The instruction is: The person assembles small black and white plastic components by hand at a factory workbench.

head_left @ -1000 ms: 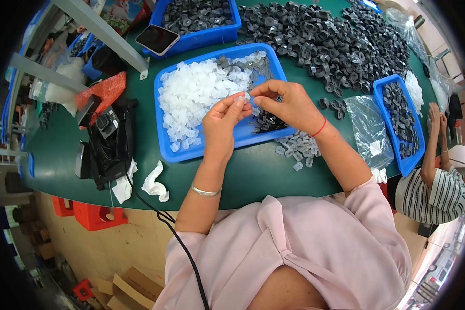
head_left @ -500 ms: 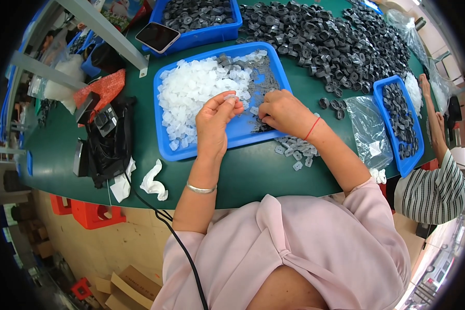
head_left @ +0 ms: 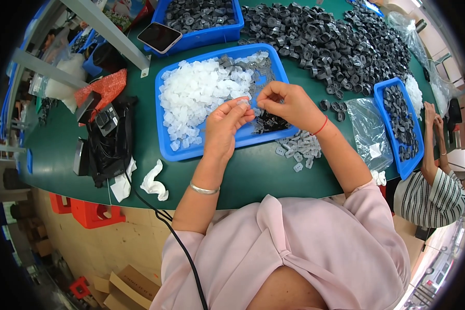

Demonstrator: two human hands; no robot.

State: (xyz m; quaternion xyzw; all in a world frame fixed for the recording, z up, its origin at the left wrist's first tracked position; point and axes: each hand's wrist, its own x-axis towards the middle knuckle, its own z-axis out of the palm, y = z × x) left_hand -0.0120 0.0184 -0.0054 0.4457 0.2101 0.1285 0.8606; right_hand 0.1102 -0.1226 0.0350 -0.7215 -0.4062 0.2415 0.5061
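Observation:
My left hand is above the blue tray, its thumb and fingertips closed on a small translucent plastic piece. Close beside it, my right hand has thumb and forefinger pinched together near that piece; whatever lies between them is too small to make out. A heap of whitish translucent plastic pieces fills the tray's left side. Small dark parts lie on its right side, partly under my right hand. Grey flat plastic pieces are scattered on the table just outside the tray's front right edge.
Black ring-shaped parts form a large pile at the back right. Blue bins hold more. A phone rests on the far bin. A clear bag, black device and crumpled tissue lie around. A co-worker sits right.
My left hand has moved right and slightly down with the translucent piece. My right hand has lifted off the dark parts and come close to the left fingertips. The co-worker's arms have shifted.

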